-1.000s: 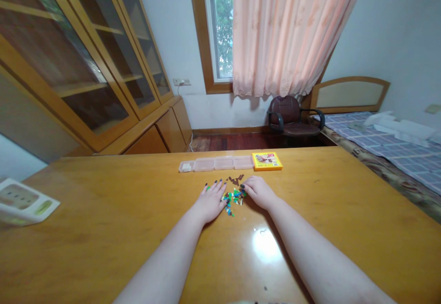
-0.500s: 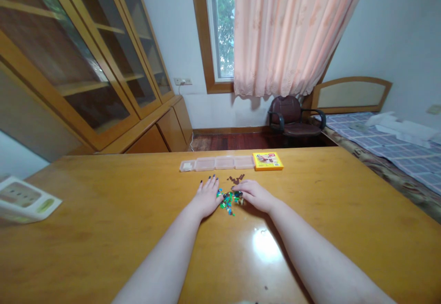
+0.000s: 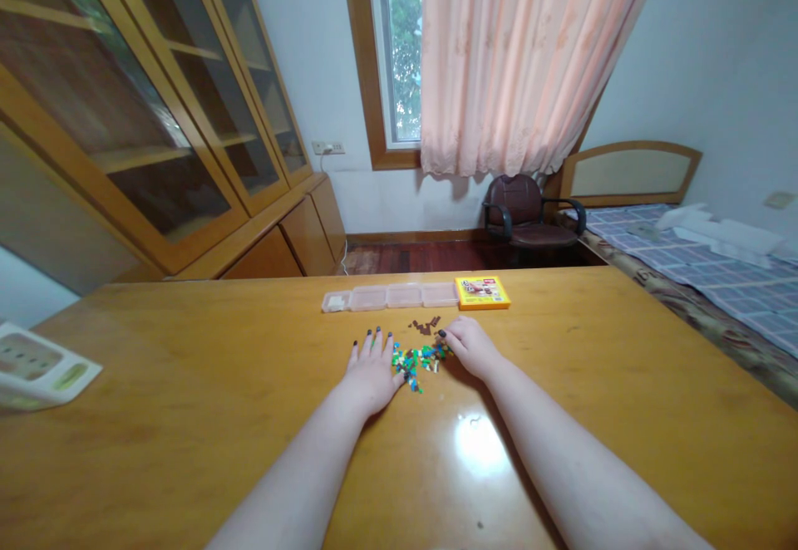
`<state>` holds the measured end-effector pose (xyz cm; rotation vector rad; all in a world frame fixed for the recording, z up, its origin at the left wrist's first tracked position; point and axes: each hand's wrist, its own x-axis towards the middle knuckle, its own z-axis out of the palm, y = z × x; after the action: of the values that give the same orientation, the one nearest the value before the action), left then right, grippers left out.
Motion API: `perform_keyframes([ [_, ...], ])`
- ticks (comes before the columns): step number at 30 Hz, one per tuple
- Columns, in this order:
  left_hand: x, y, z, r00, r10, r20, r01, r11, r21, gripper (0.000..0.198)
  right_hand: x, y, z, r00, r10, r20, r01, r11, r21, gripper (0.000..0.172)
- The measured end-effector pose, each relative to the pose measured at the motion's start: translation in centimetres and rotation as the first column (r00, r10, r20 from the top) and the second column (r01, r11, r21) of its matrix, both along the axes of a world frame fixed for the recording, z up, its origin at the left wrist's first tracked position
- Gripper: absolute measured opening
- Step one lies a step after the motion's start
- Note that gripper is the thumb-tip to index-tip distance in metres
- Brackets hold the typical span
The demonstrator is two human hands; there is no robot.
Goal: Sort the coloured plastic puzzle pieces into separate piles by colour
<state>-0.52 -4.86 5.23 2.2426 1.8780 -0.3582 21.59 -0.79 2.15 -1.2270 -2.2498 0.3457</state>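
A loose pile of small toy building bricks [image 3: 411, 359], green, blue, white and other colours, lies on the wooden table. My left hand [image 3: 371, 377] rests flat at the pile's left side, fingers spread and thumb beside the bricks. At its right edge, my right hand [image 3: 474, 347] is low over the table with curled fingers. Its fingertips are drawn together between the pile and a small group of brown bricks [image 3: 425, 327]. Whatever those fingers pinch, if anything, is hidden or too small to make out.
Behind the bricks stands a row of shallow clear trays [image 3: 404, 296], touching a yellow box [image 3: 483, 293]. A white plastic holder [image 3: 46, 367] is at the table's left edge. Beyond the table are an office chair [image 3: 529, 213], a bed [image 3: 692, 243] and a glass-door cabinet [image 3: 205, 143].
My right hand has shifted a little right and its fingers have curled in, uncovering more of the coloured bricks. My left hand stays flat beside the pile.
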Motion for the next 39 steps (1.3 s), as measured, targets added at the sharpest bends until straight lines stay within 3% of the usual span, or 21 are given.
perform_keyframes([
  [3,0.1,-0.4,0.2,1.0,-0.018,0.0,0.018,1.0,0.001,0.072,-0.3,-0.2,0.2,0.997,0.071,-0.008,-0.071,0.997,-0.029,0.044],
  [15,0.9,-0.9,0.7,0.996,-0.079,0.044,0.078,0.997,0.021,0.065,-0.3,-0.1,0.0,0.997,0.065,-0.049,-0.068,0.996,-0.062,0.042],
  [20,1.1,-0.5,-0.2,0.986,-0.135,0.098,0.132,0.991,0.036,0.062,-0.4,-0.1,0.0,0.996,0.062,-0.063,-0.066,0.997,-0.05,0.042],
  [26,0.6,0.7,-1.5,0.971,-0.194,0.14,0.173,0.973,0.15,0.06,0.0,0.4,-0.4,0.981,-0.17,-0.089,0.168,0.985,-0.03,0.041],
  [29,0.4,1.0,-1.6,0.958,-0.238,0.16,0.212,0.964,0.161,0.056,0.0,0.6,-0.7,0.965,-0.219,-0.145,0.211,0.975,-0.073,0.033],
  [33,0.4,1.0,-1.5,0.948,-0.268,0.169,0.238,0.955,0.179,0.054,-0.1,0.4,-0.6,0.973,-0.161,-0.168,0.145,0.984,-0.104,0.026],
  [39,0.5,0.9,-1.2,0.937,-0.302,0.176,0.255,0.935,0.245,0.044,-0.6,-0.3,0.4,0.986,0.054,-0.161,-0.073,0.99,-0.118,0.023],
])
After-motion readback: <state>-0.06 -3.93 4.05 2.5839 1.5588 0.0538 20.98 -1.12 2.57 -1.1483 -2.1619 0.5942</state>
